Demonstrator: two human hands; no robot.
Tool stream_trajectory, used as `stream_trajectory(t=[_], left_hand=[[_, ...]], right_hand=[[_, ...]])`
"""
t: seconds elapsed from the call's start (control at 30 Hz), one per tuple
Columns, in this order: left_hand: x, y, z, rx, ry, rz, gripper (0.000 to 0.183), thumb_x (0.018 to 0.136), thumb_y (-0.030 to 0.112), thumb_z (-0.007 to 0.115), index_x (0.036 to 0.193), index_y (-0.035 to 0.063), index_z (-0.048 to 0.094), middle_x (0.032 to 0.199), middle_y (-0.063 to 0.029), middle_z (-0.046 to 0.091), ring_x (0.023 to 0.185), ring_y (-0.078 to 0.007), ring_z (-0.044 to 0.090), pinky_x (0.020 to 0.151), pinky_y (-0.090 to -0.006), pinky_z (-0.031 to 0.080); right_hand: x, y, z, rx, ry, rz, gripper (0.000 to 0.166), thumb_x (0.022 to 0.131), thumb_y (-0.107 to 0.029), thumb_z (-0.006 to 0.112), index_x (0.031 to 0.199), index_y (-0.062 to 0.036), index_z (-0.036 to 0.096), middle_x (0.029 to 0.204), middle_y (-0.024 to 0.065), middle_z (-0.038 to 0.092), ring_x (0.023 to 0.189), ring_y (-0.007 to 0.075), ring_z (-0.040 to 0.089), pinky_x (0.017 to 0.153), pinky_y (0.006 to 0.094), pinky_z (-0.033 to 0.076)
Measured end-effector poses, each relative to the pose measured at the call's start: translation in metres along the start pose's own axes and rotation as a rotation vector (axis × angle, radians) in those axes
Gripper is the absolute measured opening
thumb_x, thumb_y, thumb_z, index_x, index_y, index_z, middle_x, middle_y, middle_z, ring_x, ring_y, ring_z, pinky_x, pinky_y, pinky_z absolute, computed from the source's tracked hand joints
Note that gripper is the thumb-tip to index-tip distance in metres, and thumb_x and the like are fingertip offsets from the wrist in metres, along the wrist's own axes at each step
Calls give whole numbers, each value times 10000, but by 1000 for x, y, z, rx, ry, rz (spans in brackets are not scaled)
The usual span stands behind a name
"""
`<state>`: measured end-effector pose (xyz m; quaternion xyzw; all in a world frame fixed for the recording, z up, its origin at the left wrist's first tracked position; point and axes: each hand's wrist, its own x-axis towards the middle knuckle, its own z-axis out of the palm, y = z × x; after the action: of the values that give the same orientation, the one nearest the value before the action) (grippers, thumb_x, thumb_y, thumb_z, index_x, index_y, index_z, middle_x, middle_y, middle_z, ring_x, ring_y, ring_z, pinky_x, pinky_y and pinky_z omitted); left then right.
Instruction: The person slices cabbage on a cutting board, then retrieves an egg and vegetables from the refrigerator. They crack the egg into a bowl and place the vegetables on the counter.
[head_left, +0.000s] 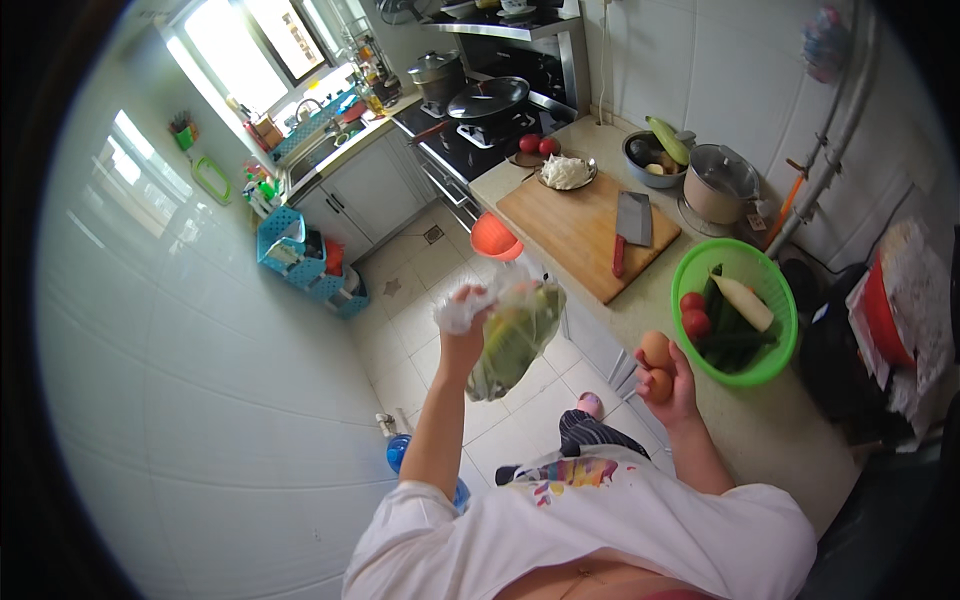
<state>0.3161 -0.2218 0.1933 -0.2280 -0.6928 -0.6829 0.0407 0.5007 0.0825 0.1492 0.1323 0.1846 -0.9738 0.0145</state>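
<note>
My left hand (466, 315) grips the gathered top of a clear plastic bag (517, 341), which hangs over the tiled floor with green vegetables inside. The plastic covers part of my fingers. In my right hand (673, 390) are two brown eggs (656, 349), one above the other, held beside the counter's front edge. Just beyond that hand a green plastic basket (789, 330) holds tomatoes, cucumbers and a pale peeled vegetable (742, 301). A cleaver (634, 217) with a red handle lies on the wooden cutting board (559, 232).
Behind the board stand a plate of white shreds (566, 172), tomatoes (538, 144), a bowl of vegetables (654, 174) and a lidded pot (720, 184). A covered wok (489, 99) sits on the stove. An orange-red basin (495, 237) is beside the counter. Blue baskets (300, 262) stand along the left wall.
</note>
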Motion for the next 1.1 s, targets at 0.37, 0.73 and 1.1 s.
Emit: stream_trajectory(t=[0.37, 0.73, 1.1], left_hand=[[397, -23, 101, 30, -169, 370, 202, 1022, 153, 511, 921, 36, 640, 850, 28, 604, 805, -62, 535, 719, -239, 433], [700, -204, 235, 339, -953, 287, 98, 909, 146, 633, 906, 77, 703, 825, -54, 689, 795, -161, 626, 748, -323, 484], [689, -330, 267, 704, -925, 260, 755, 782, 384, 782, 1435, 207, 448, 1436, -146, 437, 1328, -340, 410, 1040, -576, 359]], right_hand=[[145, -76, 39, 57, -62, -162, 496, 995, -488, 493, 1265, -71, 503, 1126, 103, 578, 696, 148, 514, 528, 286, 451], [207, -7, 69, 317, 370, -725, 498, 979, -516, 508, 1254, -101, 491, 1083, 110, 568, 628, 159, 483, 482, 284, 406], [298, 42, 135, 278, 598, -822, 482, 988, -529, 465, 1239, -124, 535, 1021, 61, 611, 631, 147, 499, 468, 280, 414]])
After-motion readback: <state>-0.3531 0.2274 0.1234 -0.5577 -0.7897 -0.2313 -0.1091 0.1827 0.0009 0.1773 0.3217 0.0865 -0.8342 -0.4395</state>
